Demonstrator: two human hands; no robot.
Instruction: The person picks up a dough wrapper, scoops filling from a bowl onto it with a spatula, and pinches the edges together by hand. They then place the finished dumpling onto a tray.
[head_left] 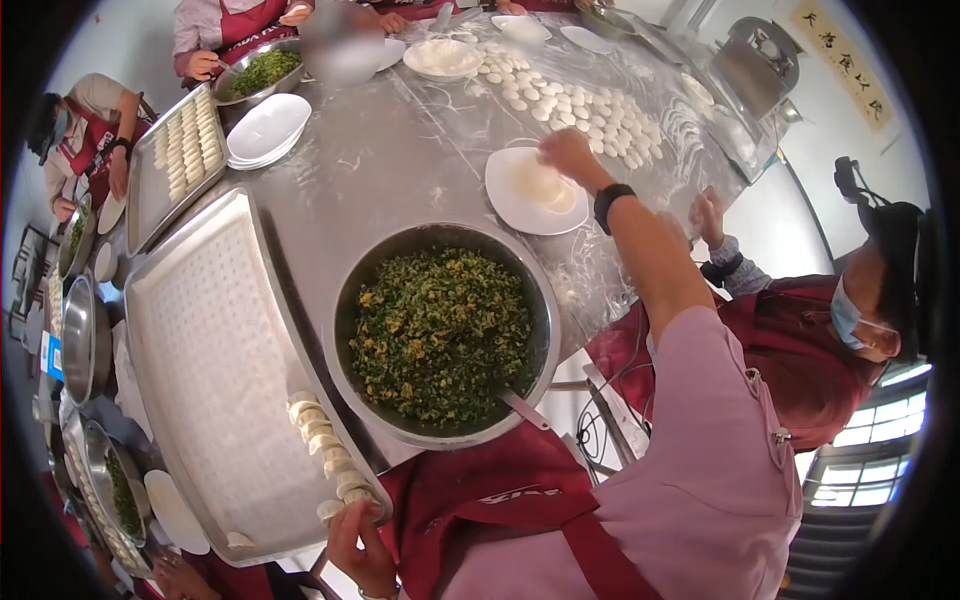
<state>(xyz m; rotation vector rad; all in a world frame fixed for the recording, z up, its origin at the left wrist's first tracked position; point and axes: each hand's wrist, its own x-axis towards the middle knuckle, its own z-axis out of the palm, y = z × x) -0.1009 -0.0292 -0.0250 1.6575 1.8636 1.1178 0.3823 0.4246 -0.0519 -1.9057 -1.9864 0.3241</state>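
My right hand (568,152) is over the right edge of a white plate (508,205) that holds pale dough wrappers (540,186). Its fingers point down and inward, and their tips are blurred. My left hand (362,548) is at the lower right corner of a perforated metal tray (200,350), with its fingertips beside the nearest dumpling in a row of dumplings (325,442). Whether it grips that dumpling is unclear. Between my hands sits a steel bowl (545,330) of chopped green and yellow filling (440,330), with a spoon handle (522,408) resting on its right rim.
Many dough discs (600,120) lie on the floured steel table (400,150). Stacked white plates (270,128) and a second tray of dumplings (190,145) are at the upper left. A masked co-worker (790,320) is close on the right; other people stand around the table.
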